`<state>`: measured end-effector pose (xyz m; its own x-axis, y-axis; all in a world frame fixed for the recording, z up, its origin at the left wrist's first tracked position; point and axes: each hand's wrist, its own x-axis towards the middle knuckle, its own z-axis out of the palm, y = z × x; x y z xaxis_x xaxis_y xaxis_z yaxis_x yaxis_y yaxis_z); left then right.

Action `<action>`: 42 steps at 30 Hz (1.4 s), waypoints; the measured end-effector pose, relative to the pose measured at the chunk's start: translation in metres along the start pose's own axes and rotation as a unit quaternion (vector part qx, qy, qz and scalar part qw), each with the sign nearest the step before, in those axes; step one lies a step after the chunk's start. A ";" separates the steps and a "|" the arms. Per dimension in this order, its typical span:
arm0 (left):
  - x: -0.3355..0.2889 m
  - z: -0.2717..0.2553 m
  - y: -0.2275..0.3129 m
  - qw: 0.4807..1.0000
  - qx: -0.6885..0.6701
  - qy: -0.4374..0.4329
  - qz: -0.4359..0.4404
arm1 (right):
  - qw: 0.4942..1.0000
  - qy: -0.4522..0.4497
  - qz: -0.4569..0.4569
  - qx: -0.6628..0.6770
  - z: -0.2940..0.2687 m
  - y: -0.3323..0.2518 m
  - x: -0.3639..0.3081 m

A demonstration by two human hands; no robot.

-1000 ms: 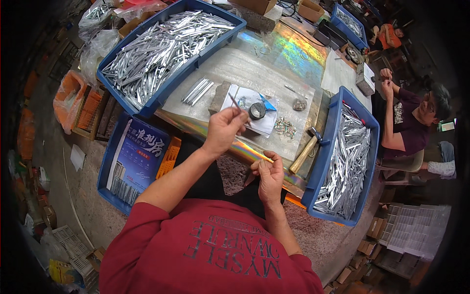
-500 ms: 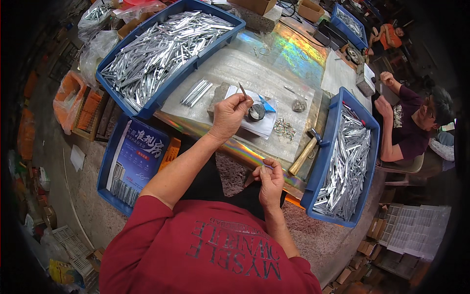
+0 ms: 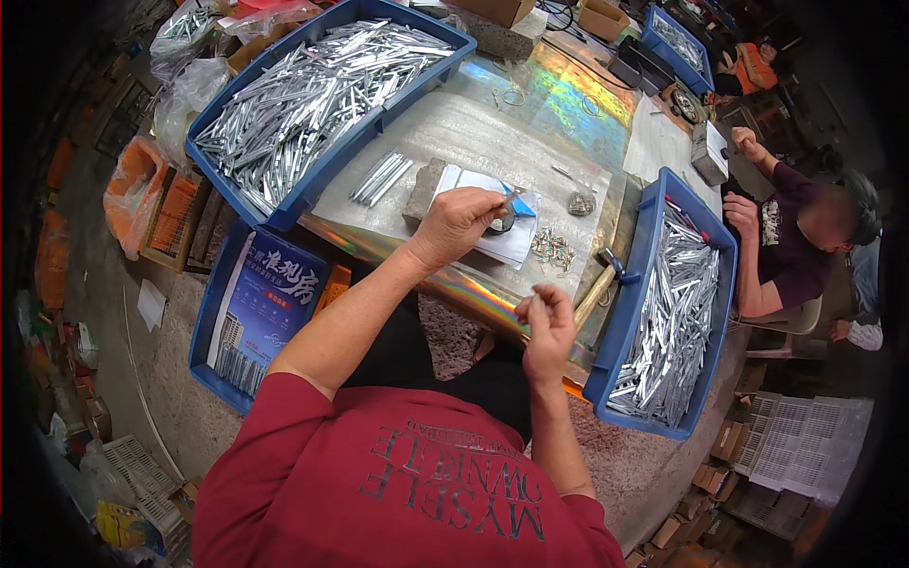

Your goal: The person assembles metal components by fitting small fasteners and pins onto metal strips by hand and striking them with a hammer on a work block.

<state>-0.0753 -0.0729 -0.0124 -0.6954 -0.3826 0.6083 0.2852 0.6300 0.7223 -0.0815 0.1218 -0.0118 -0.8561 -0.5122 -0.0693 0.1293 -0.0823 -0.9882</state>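
Note:
My left hand [image 3: 462, 223] is closed in a pinch on a thin stick [image 3: 512, 197], whose tip points right over a small round dark pot [image 3: 502, 225] with pale contents. That pot is partly hidden by the hand and stands on white paper sheets [image 3: 511, 250] beside a blue folded scrap [image 3: 523, 205]. Lower and to the right, my right hand [image 3: 549, 333] hovers at the table's front edge with thumb and fingers pressed together; whatever is between them is too small to name. A heap of small metal pieces [image 3: 553, 250] lies just beyond it, near a wooden-handled hammer [image 3: 597, 292].
Blue bins of silvery metal strips stand left [image 3: 301, 197] and right [image 3: 595, 386]. Several strips [image 3: 382, 179] lie in a row beside a grey block [image 3: 424, 197]. A clear round clump [image 3: 581, 204] sits farther back. A person in a dark top [image 3: 791, 260] sits at right.
The stick in my left hand has tipped from upright to pointing right over the pot. My right hand has moved up and right, closer to the small metal pieces.

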 end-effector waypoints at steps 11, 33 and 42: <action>0.001 0.000 -0.001 0.997 -0.013 -0.060 -0.036 | 0.883 -0.098 -0.319 -0.330 0.049 -0.062 0.092; -0.007 0.010 -0.002 0.997 -0.042 0.027 -0.055 | 0.832 -0.065 -0.403 -0.375 0.028 -0.005 0.050; -0.007 0.008 -0.003 0.998 -0.053 0.019 -0.036 | 0.756 0.193 -0.069 -0.621 -0.061 -0.003 0.033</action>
<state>-0.0761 -0.0667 -0.0216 -0.6916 -0.4515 0.5637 0.3043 0.5256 0.7944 -0.1409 0.1569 -0.0191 -0.9318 -0.2650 0.2480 -0.3397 0.8774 -0.3389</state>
